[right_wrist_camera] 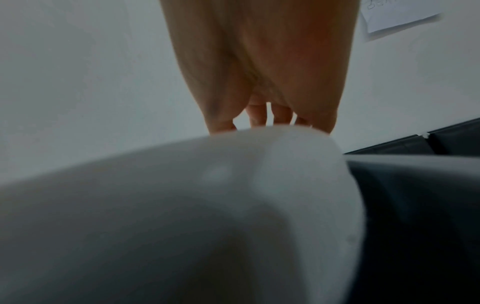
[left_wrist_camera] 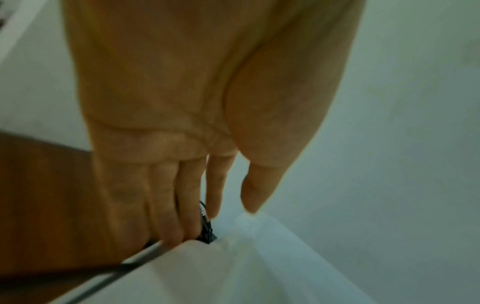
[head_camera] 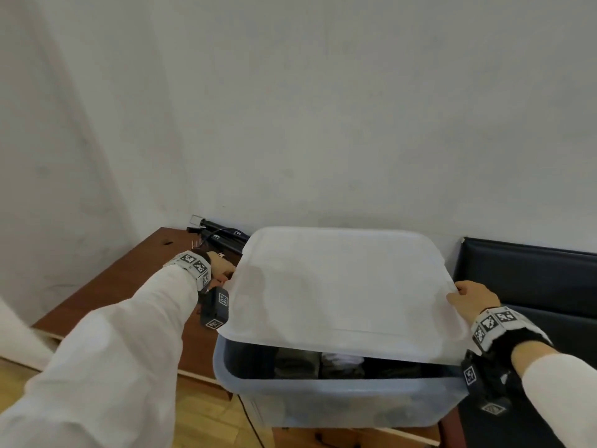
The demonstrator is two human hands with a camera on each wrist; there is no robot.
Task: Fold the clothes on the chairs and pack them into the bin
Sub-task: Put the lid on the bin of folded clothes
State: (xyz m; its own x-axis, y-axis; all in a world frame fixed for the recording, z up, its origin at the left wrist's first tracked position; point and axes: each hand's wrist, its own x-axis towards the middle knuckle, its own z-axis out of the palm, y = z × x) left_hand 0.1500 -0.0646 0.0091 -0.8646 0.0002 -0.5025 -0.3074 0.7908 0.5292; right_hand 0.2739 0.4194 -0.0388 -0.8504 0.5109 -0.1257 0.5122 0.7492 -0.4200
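Note:
A white translucent lid (head_camera: pixel 339 286) lies tilted over a blue-grey plastic bin (head_camera: pixel 323 399), its near edge raised. Through that gap I see folded dark and white clothes (head_camera: pixel 342 362) inside the bin. My left hand (head_camera: pixel 223 270) holds the lid's left edge; in the left wrist view my left hand (left_wrist_camera: pixel 207 205) has its fingers along the lid (left_wrist_camera: pixel 207 277) rim and its thumb above it. My right hand (head_camera: pixel 475 297) grips the lid's right edge, thumb on top. The right wrist view shows my right hand (right_wrist_camera: pixel 259 121) with its fingertips hidden behind the lid (right_wrist_camera: pixel 182 205).
A brown wooden desk (head_camera: pixel 113 286) stands to the left of the bin, with black cables and a rod (head_camera: pixel 223 236) at its back by the wall. A black padded seat (head_camera: pixel 533 279) is on the right. Wooden floor (head_camera: pixel 206 421) shows below.

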